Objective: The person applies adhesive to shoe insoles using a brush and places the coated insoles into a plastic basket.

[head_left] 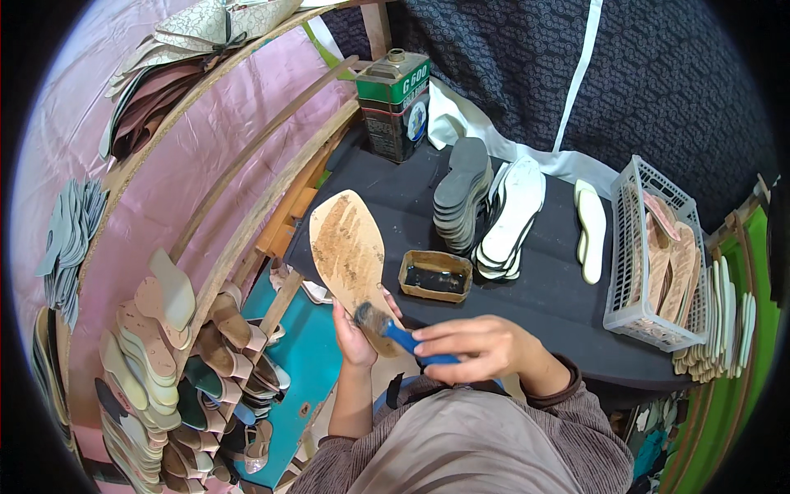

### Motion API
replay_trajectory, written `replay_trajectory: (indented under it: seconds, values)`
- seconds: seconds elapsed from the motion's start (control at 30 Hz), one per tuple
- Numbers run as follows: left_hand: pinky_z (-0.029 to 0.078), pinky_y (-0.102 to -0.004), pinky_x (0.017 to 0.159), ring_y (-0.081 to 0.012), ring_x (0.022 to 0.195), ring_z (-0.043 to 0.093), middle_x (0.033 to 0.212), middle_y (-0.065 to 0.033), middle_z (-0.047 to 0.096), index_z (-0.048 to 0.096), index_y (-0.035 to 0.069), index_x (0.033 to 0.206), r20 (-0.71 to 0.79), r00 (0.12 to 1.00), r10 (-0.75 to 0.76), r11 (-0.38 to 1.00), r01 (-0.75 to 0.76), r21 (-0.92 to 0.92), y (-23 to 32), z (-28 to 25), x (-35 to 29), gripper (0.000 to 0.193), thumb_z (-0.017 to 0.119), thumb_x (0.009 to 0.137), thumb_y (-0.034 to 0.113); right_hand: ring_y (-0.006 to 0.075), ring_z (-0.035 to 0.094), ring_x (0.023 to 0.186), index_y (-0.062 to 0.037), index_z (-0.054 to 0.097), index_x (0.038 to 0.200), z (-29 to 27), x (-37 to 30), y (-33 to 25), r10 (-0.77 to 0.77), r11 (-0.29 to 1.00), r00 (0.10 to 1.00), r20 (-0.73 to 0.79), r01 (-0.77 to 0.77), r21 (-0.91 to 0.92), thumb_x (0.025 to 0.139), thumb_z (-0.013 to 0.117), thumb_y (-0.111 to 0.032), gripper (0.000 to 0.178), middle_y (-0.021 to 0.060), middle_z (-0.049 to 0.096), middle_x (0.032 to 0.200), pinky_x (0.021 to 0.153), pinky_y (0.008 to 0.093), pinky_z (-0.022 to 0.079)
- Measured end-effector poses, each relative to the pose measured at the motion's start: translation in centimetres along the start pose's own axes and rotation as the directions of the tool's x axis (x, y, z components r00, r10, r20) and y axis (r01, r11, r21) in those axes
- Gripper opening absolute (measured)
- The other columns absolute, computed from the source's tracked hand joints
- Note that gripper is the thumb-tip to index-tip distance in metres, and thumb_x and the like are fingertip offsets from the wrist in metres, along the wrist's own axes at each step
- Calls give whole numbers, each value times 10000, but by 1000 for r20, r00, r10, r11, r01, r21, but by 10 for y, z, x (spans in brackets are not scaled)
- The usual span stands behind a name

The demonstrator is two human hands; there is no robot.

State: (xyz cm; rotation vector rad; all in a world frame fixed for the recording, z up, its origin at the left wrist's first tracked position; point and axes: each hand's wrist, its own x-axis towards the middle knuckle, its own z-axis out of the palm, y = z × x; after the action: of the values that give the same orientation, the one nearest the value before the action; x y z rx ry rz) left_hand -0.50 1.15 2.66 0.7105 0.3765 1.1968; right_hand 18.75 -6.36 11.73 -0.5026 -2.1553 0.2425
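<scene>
My left hand point(356, 336) grips a tan shoe insole point(346, 247) near its narrow end, holding it tilted with the wide end pointing away from me. Brown streaks and smudges cover much of its face. In my right hand point(477, 350) is a blue-handled brush point(403, 336), its dark bristles touching the insole close to my left fingers. Just beyond the brush, on the dark table, stands a small rectangular tray point(436, 298) with dark liquid or residue inside.
Stacks of grey soles point(462, 181) and white insoles point(514, 218) stand behind the tray. A green and black metal can point(393, 107) is at the back. White insoles point(590, 230) lie beside a plastic crate point(623, 280) of tan insoles. Shoes and soles point(148, 354) line the left rack.
</scene>
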Motion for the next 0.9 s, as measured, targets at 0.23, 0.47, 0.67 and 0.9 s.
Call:
replay_trajectory:
  seconds: [0.23, 0.47, 0.67, 0.9]
  values:
    - [468, -387, 753, -219, 904, 548, 1047, -112, 561, 465, 53, 1188, -186, 976, 113, 993, -108, 37, 2, 2, 5, 526, 224, 971, 467, 294, 613, 1027, -66, 642, 860, 2, 4, -6, -20, 999, 1000, 13, 21, -41, 688, 656, -8, 182, 116, 614, 1060, 697, 310, 558]
    - [443, -365, 759, -213, 867, 511, 995, -100, 524, 438, 55, 1209, -265, 944, 195, 980, -196, 22, 6, 19, 4, 544, 250, 955, 498, 311, 612, 1019, -68, 654, 882, 7, 0, -5, 0, 996, 999, -54, -4, -85, 701, 660, -27, 186, 128, 615, 1054, 691, 319, 556]
    - [441, -372, 770, -215, 886, 504, 1016, -105, 514, 439, 57, 1210, -98, 971, 220, 970, -228, -79, 11, 20, 6, 540, 253, 955, 495, 313, 617, 1001, -53, 652, 868, 3, -1, -8, 36, 999, 996, -79, -39, -36, 701, 668, -32, 170, 126, 619, 1045, 706, 336, 555]
    - [436, -381, 768, -221, 899, 496, 1020, -104, 508, 450, 60, 1200, -35, 981, 190, 968, -194, -158, 11, 17, 6, 533, 252, 957, 492, 325, 617, 1000, -43, 655, 871, -1, -5, -9, 41, 994, 998, -49, -35, 105, 660, 715, -50, 220, 135, 621, 1047, 761, 355, 541]
